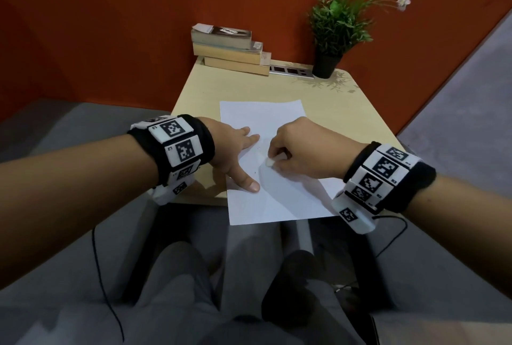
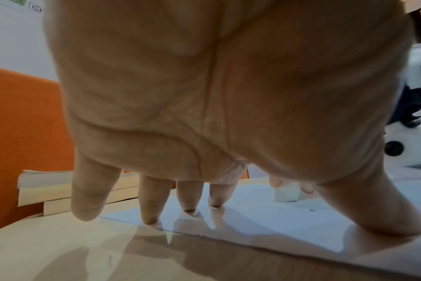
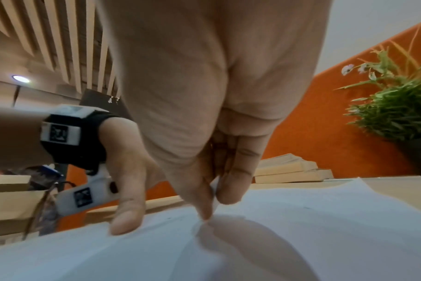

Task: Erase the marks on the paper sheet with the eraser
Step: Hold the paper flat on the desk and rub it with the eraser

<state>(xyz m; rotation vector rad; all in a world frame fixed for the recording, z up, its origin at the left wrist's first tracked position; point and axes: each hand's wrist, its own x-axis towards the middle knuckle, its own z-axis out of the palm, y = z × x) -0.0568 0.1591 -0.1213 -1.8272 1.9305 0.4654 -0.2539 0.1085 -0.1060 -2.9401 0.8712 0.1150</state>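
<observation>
**Eraser pressed to the sheet, left hand spread as a weight**

At the centre of the head view, the paper sheet (image 1: 277, 178) lay on the pale wooden table (image 1: 346, 111), its near edge hanging past the table's front edge. The right hand (image 1: 304, 147) sat just right of centre with its fingers curled, pinching a small white eraser (image 1: 269, 163) between thumb and fingertips and holding it down on the sheet. In the left wrist view the eraser (image 2: 286, 194) stood on the paper at right of centre, with two fingertips (image 2: 275, 182) clamped on its top. A few faint dark specks showed on the sheet beside it.

The left hand (image 1: 235, 156) lay left of centre in the head view, gripping nothing, with straight, spread fingers. The left wrist view showed three fingertips (image 2: 151, 218) and the thumb touching the sheet's left margin, while the little finger sat over bare table.

Along the upper middle of the head view a stack of books (image 1: 230, 50) rested at the table's far edge, a potted plant (image 1: 332, 37) stood to the upper right, and a grey socket strip (image 1: 291, 70) lay between them. An orange wall (image 1: 110, 25) filled the top of the frame.
</observation>
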